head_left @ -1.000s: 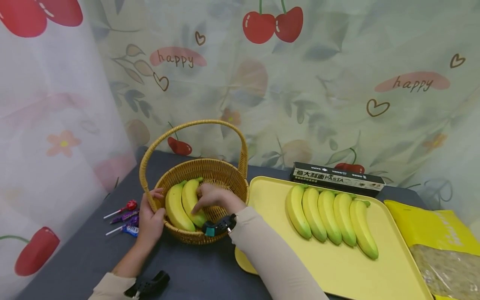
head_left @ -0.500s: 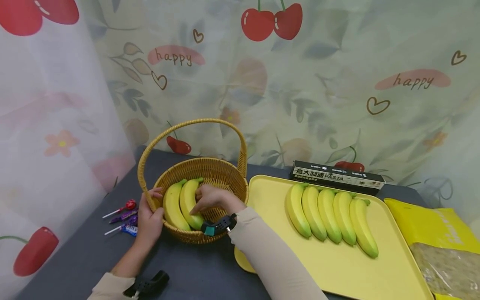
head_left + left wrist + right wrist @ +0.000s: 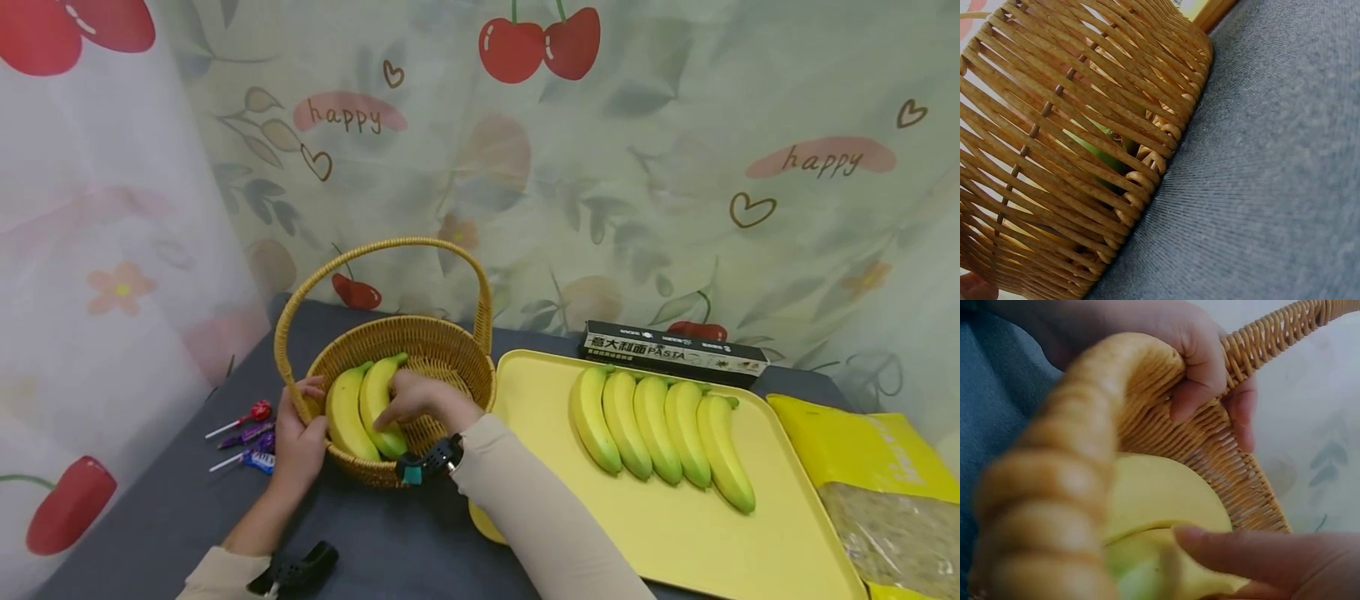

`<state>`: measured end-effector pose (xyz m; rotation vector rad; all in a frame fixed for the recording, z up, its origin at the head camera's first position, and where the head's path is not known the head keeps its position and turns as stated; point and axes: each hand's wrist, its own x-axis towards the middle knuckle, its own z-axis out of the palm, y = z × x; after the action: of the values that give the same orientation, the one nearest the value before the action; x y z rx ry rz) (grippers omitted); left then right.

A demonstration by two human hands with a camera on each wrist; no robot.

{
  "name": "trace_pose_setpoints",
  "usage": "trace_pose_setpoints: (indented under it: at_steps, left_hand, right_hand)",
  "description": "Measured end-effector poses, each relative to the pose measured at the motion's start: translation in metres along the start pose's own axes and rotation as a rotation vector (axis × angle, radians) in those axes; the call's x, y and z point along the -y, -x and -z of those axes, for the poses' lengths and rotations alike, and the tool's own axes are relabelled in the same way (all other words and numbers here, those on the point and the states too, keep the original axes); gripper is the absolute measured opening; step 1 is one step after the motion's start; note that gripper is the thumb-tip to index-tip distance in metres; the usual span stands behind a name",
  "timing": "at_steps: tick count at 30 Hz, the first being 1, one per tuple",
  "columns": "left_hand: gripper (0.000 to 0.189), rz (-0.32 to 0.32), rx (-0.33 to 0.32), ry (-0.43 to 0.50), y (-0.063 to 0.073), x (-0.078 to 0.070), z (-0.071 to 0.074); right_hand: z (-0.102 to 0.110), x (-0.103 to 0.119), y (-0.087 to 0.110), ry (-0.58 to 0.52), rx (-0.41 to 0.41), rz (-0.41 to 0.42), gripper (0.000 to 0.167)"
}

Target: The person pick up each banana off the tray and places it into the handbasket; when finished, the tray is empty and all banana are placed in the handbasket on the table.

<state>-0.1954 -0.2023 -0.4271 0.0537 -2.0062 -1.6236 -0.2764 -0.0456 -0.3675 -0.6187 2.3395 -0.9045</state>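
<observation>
Two yellow bananas with green tips lie side by side in the round wicker basket (image 3: 450, 354), a left banana (image 3: 347, 412) and a right banana (image 3: 378, 392). My right hand (image 3: 420, 398) reaches in over the basket's near right rim and holds the right banana. In the right wrist view my right thumb (image 3: 1241, 550) lies along that banana's side; the other fingers are mostly hidden. My left hand (image 3: 300, 437) grips the basket's left rim at the foot of the handle, thumb inside. In the left wrist view the woven wall (image 3: 1079, 125) fills much of the picture, green showing through its gaps.
Right of the basket, a yellow tray (image 3: 570, 525) holds several bananas (image 3: 652, 425) in a row. A black pasta box (image 3: 675, 354) stands behind it, and a yellow bag (image 3: 862, 458) lies at its right. Lollipops and wrapped sweets (image 3: 251, 433) lie left of the basket.
My right hand has shifted slightly left and its wrist a little lower, still at the right banana. The left hand keeps its grip on the basket, and the bananas stay about where they were.
</observation>
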Motion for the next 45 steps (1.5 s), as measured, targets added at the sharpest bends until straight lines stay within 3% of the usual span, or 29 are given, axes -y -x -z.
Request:
trace_pose_setpoints:
  at_steps: [3,8,11,20,31,39,45]
  left_hand:
    - [0.034,0.003,-0.002,-0.007,0.0,0.001,-0.001]
    - [0.033,-0.007,-0.019,0.007,-0.001,0.002,-0.001]
    - [0.032,-0.012,-0.022,0.023,0.0,0.002,-0.001]
    - [0.034,-0.003,-0.005,-0.002,0.0,0.001,-0.002]
    - [0.034,0.009,-0.007,0.004,0.0,0.001,0.0]
    - [0.035,0.002,-0.025,0.005,0.0,-0.001,-0.001]
    - [0.039,0.004,-0.025,-0.021,0.001,0.0,-0.002]
  right_hand:
    - [0.005,0.004,0.004,-0.025,-0.031,-0.005,0.023]
    - [0.014,0.01,0.015,-0.103,-0.082,0.002,0.066]
    - [0.018,0.011,0.022,-0.135,-0.096,0.032,0.072]
    - [0.033,0.008,0.052,-0.185,-0.091,0.136,0.075]
    - [0.054,-0.02,0.113,-0.195,-0.067,0.245,0.076]
    - [0.064,-0.046,0.147,-0.147,-0.169,0.257,0.086]
    - [0.068,-0.076,0.164,-0.096,-0.292,0.211,0.088]
